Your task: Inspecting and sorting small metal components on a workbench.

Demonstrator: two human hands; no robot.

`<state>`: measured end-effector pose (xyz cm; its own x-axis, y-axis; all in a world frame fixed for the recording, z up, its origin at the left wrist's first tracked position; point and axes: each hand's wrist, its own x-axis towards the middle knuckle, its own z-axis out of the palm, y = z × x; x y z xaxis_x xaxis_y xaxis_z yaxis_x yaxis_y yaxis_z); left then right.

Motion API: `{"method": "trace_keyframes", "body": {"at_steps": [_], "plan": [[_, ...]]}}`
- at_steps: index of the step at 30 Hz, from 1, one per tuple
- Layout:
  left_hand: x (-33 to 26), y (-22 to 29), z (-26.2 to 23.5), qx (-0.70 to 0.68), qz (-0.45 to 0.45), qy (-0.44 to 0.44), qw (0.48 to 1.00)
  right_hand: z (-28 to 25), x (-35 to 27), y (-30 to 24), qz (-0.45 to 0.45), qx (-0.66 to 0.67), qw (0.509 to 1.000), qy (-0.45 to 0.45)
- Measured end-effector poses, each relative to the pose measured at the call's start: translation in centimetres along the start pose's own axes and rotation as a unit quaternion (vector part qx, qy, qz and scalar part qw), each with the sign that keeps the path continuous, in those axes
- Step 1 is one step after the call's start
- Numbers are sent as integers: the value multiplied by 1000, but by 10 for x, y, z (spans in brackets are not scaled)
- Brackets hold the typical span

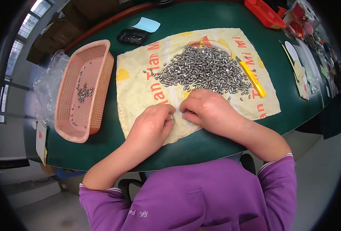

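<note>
A heap of small silver metal pieces [203, 69] lies on a pale yellow cloth [135, 90] spread over the green table. My left hand [152, 125] and my right hand [207, 107] rest on the cloth's near edge, fingertips meeting over a few small silver pieces [177, 114]. Both hands have their fingers curled and pinch these small pieces between them. What exactly lies under the fingers is hidden.
A pink plastic basket [101, 73] with several silver pieces stands at the left, next to a clear plastic bag [47, 82]. A yellow cutter [252, 79] lies right of the heap. A black tray [132, 36], a blue card [146, 24] and a red basket [264, 13] sit at the back.
</note>
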<state>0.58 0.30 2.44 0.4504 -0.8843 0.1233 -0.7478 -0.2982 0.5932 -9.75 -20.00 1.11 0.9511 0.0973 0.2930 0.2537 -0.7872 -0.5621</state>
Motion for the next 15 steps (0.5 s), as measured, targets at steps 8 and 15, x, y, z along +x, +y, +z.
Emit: {"method": "trace_keyframes", "body": {"at_steps": [8, 15], "plan": [[0, -4, 9, -56, 8, 7, 998, -6, -1, -2, 33, 7, 998, -45], [-23, -16, -1, -58, -19, -11, 998, -10, -3, -3, 51, 28, 996, -63]]}}
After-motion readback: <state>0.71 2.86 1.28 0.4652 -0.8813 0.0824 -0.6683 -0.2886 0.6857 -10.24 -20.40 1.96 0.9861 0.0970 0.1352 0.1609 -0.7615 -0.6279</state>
